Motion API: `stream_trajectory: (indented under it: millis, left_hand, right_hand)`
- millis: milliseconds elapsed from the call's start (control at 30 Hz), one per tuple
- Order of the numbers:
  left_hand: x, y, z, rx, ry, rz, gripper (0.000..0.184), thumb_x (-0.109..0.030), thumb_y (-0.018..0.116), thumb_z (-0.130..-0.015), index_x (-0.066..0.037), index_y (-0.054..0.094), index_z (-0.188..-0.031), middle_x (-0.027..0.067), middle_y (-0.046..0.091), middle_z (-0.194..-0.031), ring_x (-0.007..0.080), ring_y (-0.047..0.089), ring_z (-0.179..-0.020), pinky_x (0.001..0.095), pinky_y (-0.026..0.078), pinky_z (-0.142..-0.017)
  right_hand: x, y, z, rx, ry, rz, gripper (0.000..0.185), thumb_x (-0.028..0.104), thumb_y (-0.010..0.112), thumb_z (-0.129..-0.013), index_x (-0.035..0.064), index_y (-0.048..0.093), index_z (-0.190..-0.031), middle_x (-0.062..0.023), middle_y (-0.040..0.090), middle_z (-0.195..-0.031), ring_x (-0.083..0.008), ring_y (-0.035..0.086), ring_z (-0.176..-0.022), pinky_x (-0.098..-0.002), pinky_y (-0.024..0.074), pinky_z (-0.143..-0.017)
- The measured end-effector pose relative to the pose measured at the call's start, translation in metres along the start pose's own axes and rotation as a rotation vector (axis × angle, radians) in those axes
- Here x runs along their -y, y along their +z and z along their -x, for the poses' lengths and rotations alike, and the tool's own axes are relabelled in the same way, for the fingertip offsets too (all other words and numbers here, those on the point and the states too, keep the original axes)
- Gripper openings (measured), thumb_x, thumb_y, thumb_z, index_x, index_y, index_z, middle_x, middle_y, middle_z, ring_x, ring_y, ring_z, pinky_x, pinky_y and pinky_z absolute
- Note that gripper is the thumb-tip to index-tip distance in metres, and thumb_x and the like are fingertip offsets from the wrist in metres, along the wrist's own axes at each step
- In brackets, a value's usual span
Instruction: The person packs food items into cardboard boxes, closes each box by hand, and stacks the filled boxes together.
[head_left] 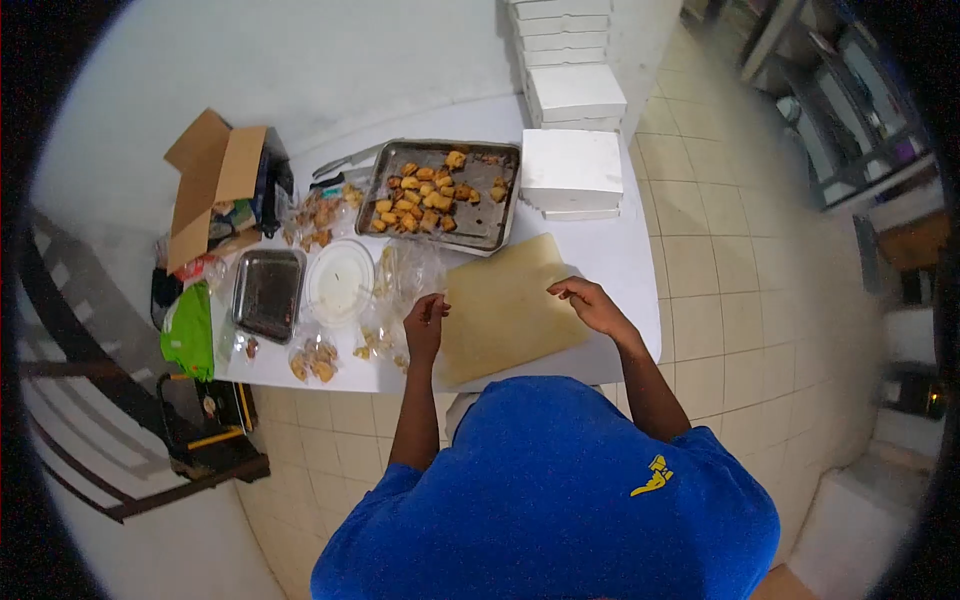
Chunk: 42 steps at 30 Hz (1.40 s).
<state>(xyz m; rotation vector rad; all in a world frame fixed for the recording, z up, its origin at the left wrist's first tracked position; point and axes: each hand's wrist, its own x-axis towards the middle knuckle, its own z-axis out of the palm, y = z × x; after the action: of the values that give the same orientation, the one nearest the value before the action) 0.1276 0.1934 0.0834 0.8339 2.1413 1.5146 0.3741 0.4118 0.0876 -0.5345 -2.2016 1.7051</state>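
Note:
A cream cutting board (510,310) lies on the white table in front of me. My left hand (427,318) is at its left edge, closed with the fingers curled together, beside clear plastic bags (405,270); whatever it may hold is too small to make out. Over the board's right edge is my right hand (590,303), fingers loosely bent and apart, with nothing visible in it. Behind the board, a large dark baking tray (480,228) carries several golden-brown baked pieces (412,205).
White boxes (570,170) are stacked at the table's back right. To the left are a small dark tray (268,295), a white round lid (340,280), bagged pieces (314,360), a knife (345,163), an open cardboard box (205,185) and a green bag (188,332).

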Motion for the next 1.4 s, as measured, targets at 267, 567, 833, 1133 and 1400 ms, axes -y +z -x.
stream_trajectory:
  millis: [267, 567, 833, 1133, 1400]
  left_hand:
    - [-0.004, -0.027, 0.054, -0.192, -0.299, -0.076, 0.027, -0.024, 0.055, -0.094, -0.002, 0.061, -0.079, -0.0013, 0.050, -0.055, 0.0052, 0.044, -0.045, 0.0217, 0.038, -0.044]
    - [0.043, -0.119, 0.118, -0.429, -0.371, 0.011, 0.036, -0.035, 0.043, -0.098, -0.003, 0.060, -0.099, 0.0010, 0.053, -0.055, 0.0079, 0.049, -0.045, 0.0224, 0.041, -0.042]
    - [0.120, -0.236, 0.102, -0.638, -0.155, -0.252, 0.035, -0.019, 0.053, -0.093, 0.001, 0.049, -0.122, 0.0121, 0.062, -0.104, 0.0180, 0.062, -0.076, 0.0299, 0.051, -0.068]
    - [0.190, -0.367, 0.006, -0.528, -0.049, -0.244, 0.052, -0.032, 0.068, -0.083, 0.001, 0.052, -0.120, 0.0168, 0.056, -0.116, 0.0270, 0.053, -0.107, 0.0359, 0.046, -0.087]
    - [0.197, -0.388, -0.043, 0.023, -0.191, -0.261, 0.026, -0.023, 0.067, -0.081, -0.006, 0.064, -0.101, 0.0105, 0.067, -0.087, 0.0228, 0.065, -0.078, 0.0334, 0.051, -0.072]
  right_hand:
    - [-0.017, 0.000, -0.020, 0.234, 0.076, -0.040, 0.025, 0.007, 0.056, -0.088, 0.0044, 0.059, -0.112, -0.0106, 0.067, -0.097, -0.0193, 0.065, -0.087, -0.0324, 0.0494, -0.077]
    - [0.008, 0.067, -0.066, 0.422, 0.039, 0.069, 0.028, 0.019, 0.070, -0.080, 0.0079, 0.065, -0.105, -0.0089, 0.067, -0.099, -0.0203, 0.065, -0.085, -0.0342, 0.0498, -0.076]
    - [0.003, 0.143, -0.059, 0.459, 0.276, -0.010, 0.028, 0.023, 0.060, -0.088, 0.0043, 0.063, -0.108, -0.0099, 0.068, -0.094, -0.0177, 0.063, -0.072, -0.0315, 0.0495, -0.073]
    - [0.032, 0.284, -0.086, 0.189, 0.200, -0.080, 0.028, 0.024, 0.055, -0.093, 0.0021, 0.063, -0.108, -0.0097, 0.066, -0.098, -0.0141, 0.063, -0.076, -0.0280, 0.0501, -0.073]
    - [0.099, 0.446, -0.219, 0.213, -0.138, 0.218, 0.036, 0.019, 0.067, -0.083, 0.0045, 0.059, -0.114, -0.0110, 0.061, -0.110, -0.0213, 0.059, -0.099, -0.0317, 0.0479, -0.084]
